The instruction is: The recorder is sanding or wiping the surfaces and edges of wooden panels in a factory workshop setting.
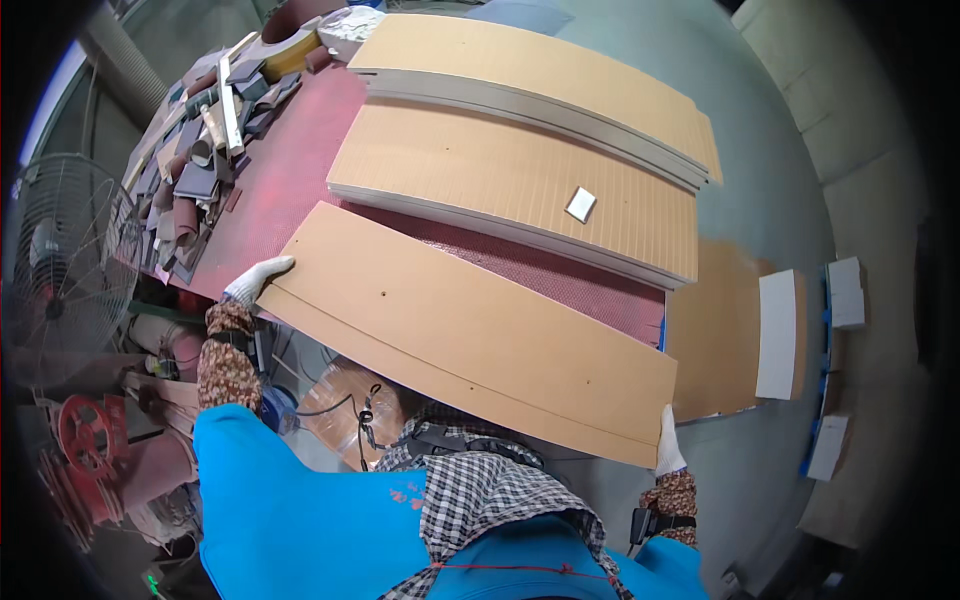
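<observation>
With the centre of your view as the dial's hub, a checked cloth [490, 490] lies at your waist, at six o'clock. At four o'clock your right hand [669, 445], in a white glove, grasps the near right corner of the brown panel [465, 325]; the fingers beneath are hidden. The panel spans the middle of the dial, sloping from ten o'clock to four, its near edge overhanging the red tabletop [300, 140]; whether its far edge rests there, you cannot tell. At nine o'clock your left hand [258, 280], gloved likewise, grips the left end, thumb uppermost. So long and thin a board likely sags or twists; matched grips at both ends and an even pull should steady it. Mind the far edge: just beyond, towards twelve, lies the nearer board stack [490, 165], which a swing could scuff. A small white block [581, 204] sits on that stack, between one and two. Farther off at twelve is the second board stack [530, 75]; at ten, a heap of abrasive scraps [195, 185].
</observation>
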Demonstrator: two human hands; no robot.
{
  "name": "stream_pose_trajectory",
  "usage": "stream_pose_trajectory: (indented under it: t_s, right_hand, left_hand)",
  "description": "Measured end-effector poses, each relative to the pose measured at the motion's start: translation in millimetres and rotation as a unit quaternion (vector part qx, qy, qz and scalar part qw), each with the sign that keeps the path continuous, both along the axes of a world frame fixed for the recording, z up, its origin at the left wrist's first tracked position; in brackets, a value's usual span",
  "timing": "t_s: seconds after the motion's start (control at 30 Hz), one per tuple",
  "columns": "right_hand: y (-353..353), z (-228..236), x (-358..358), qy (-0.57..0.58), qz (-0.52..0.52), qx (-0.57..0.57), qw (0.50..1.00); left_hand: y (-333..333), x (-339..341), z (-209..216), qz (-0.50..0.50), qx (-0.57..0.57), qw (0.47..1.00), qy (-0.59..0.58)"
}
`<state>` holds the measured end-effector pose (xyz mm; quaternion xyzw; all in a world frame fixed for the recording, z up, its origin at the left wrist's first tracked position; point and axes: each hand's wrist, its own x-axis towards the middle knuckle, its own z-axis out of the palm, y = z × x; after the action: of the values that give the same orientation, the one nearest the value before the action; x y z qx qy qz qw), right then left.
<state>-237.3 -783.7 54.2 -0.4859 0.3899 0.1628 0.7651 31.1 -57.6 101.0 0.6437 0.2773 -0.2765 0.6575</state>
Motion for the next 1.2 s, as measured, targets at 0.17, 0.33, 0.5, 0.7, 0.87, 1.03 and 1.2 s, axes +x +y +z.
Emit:
stream_pose_trajectory:
  t_s: [0.17,0.33,0.5,0.7,0.87,1.03,1.2]
  right_hand:
    - [-16,-1,-11,-0.017,0.005,-0.035,0.999]
    - [-52,44,-3,0.03,0.048,-0.03,0.998]
    - [-94,75,43,0.114,0.082,-0.028,0.99]
    - [-137,87,130,0.183,0.211,-0.004,0.96]
    - [-110,104,200,0.093,0.331,-0.077,0.936]
    - [-104,115,196,0.086,0.374,-0.092,0.919]
    - [-115,114,173,0.145,0.26,-0.044,0.954]
  left_hand:
    - [9,-8,-6,-0.011,-0.041,0.999,0.009]
    - [-8,-23,35,-0.011,-0.02,0.996,0.09]
    - [-29,8,81,-0.033,0.052,0.989,0.135]
    - [-26,86,61,-0.125,0.229,0.96,0.104]
    - [-65,96,89,-0.116,0.266,0.953,-0.087]
    - [-92,85,108,-0.057,0.323,0.944,-0.028]
    - [-87,69,103,-0.121,0.355,0.924,-0.08]
